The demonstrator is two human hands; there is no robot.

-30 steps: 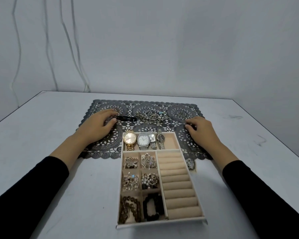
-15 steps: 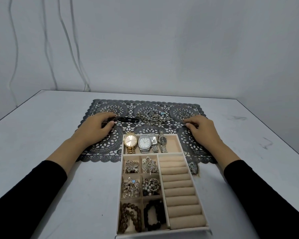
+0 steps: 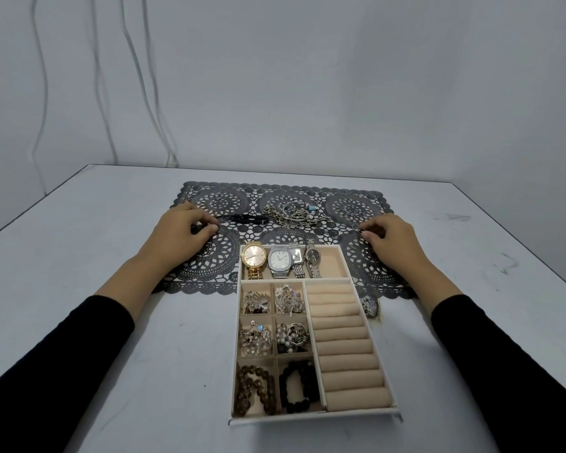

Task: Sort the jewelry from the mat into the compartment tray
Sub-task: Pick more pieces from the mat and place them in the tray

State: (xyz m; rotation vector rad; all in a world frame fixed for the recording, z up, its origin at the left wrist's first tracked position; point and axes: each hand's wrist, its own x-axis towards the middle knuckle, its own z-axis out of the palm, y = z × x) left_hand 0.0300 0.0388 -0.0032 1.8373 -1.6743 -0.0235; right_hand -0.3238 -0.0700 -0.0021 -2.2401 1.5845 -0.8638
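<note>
Head view. The cream compartment tray [image 3: 314,416] lies with its far end on the dark grey lace-pattern mat [image 3: 229,197].

Loose jewelry on the mat:
- long black piece [image 3: 245,219], beyond the tray's far-left corner
- tangled silver chains [image 3: 294,217], straight beyond the far edge
- small dark metal rings [image 3: 356,215], beyond the far-right corner

My left hand [image 3: 180,233] rests left of the tray's far end. Its fingers are curled, with thumb and forefinger close together at the black piece's end. I cannot tell whether it is gripped.

My right hand [image 3: 392,238] rests right of the tray's far end, fingers curled, tips at one ring. I cannot tell the hold here either.
</note>
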